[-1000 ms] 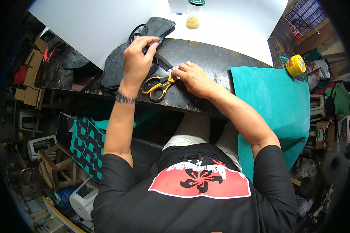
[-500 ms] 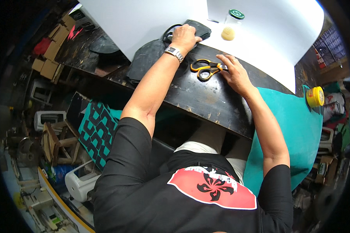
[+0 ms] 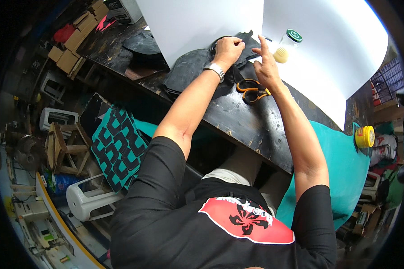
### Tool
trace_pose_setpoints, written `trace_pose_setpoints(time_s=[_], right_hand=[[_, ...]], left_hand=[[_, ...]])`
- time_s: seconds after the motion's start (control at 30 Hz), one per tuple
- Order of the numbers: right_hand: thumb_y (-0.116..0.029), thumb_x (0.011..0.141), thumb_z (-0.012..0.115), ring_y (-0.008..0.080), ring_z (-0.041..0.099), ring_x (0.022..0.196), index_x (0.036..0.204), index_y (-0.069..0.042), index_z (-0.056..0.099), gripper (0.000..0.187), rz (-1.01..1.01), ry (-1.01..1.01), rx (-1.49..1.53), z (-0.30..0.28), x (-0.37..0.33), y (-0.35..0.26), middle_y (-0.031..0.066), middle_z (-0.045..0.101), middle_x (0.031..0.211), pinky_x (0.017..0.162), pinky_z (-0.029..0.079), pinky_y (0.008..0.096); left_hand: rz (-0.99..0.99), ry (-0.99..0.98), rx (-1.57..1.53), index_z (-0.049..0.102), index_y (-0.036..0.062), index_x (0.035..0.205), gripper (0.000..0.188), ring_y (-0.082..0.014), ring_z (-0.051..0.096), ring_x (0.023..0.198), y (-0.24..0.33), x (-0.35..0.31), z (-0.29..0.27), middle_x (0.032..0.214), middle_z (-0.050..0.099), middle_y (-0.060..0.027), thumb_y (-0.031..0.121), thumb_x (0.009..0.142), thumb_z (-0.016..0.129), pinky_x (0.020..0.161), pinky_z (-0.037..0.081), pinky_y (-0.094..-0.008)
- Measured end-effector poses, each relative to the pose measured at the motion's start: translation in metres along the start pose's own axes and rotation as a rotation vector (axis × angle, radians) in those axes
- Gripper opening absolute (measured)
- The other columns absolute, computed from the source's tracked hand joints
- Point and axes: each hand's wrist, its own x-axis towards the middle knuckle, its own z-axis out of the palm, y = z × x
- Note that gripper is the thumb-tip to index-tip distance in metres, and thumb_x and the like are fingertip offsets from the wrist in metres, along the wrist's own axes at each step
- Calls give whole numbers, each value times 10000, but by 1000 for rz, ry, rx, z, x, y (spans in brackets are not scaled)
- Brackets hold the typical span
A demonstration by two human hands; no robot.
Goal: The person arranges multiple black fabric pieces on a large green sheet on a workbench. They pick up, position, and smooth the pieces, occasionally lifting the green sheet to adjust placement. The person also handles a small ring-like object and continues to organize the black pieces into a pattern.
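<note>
My left hand (image 3: 229, 50), with a metal wristwatch, is over a small pile of black flat pieces (image 3: 250, 50). Its fingertips are pinched together at a thin dark piece, whose edges are mostly hidden. Just to the right, my right hand (image 3: 267, 67) is raised, fingers stretched and apart, with nothing in it. Below that hand lie black-and-orange scissors (image 3: 252, 91), their blades hidden behind my right wrist. A larger stack of rounded black sheets (image 3: 187, 71) sits left of my left wrist.
A clear jar with a green lid (image 3: 293, 36) and pale yellow contents stands on the white board (image 3: 316, 78). White panels (image 3: 202, 22) rise behind. Teal sheet (image 3: 336, 166) drapes over the right edge, near a yellow tub (image 3: 364, 136). A white stool (image 3: 83, 201) stands lower left.
My right hand has left the scissors and moved up beside the black pieces. My left hand has gone from resting on the pile to a pinch. The whole view has shifted slightly.
</note>
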Motion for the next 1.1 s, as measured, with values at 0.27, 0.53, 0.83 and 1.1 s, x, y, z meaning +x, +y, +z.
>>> trace_pose_setpoints(time_s=[0.27, 0.53, 0.83, 1.1], right_hand=[[-178, 876, 509, 398, 532, 1233, 1570, -115, 113, 802, 109, -128, -301, 19, 27, 12, 203, 675, 1174, 1096, 266, 643], [-250, 872, 567, 389, 558, 1182, 1552, -111, 204, 783, 106, -232, -543, 19, 42, -3, 219, 689, 1076, 1036, 359, 581], [-244, 797, 771, 368, 573, 1135, 1487, -81, 339, 830, -53, 224, -265, 15, 20, 5, 199, 563, 1289, 980, 454, 444], [-340, 961, 651, 218, 651, 1023, 1469, -87, 359, 639, 246, -35, 1371, -87, -128, -39, 154, 621, 1217, 862, 566, 382]], left_hand=[[34, 353, -524, 706, -12, 971, 215, -107, 682, 749, 29, -4, -20, 858, 743, -70, 113, 820, 794, 688, 553, -261], [407, 627, -794, 559, 32, 976, 228, -85, 616, 746, 85, 12, -51, 852, 637, -24, 69, 856, 750, 687, 536, -227], [-91, 443, -1411, 555, 135, 1022, 379, -116, 649, 781, 116, -43, -75, 915, 655, 29, 45, 759, 812, 699, 552, -279], [-443, 142, -1444, 646, 103, 1129, 220, -178, 664, 977, 131, -154, -29, 1083, 690, -55, 134, 919, 708, 861, 564, -354]])
